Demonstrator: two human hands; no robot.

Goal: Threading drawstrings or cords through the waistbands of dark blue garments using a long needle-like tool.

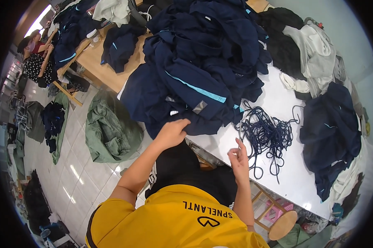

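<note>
I have my left hand point(171, 133) laid on the near edge of the navy garment pile point(194, 70), fingers curled together onto the cloth but not clearly pinching it. My right hand point(238, 159) is raised just near the tangle of dark blue cords point(265, 134) on the white tabletop point(285, 177), fingers loosely apart and bare of any cord as far as I can tell. I judge this as the picking step, one garment being singled out from the heap. The next move calls for a firm grasp on one piece, and freeing one cord from the tangle to the right
</note>
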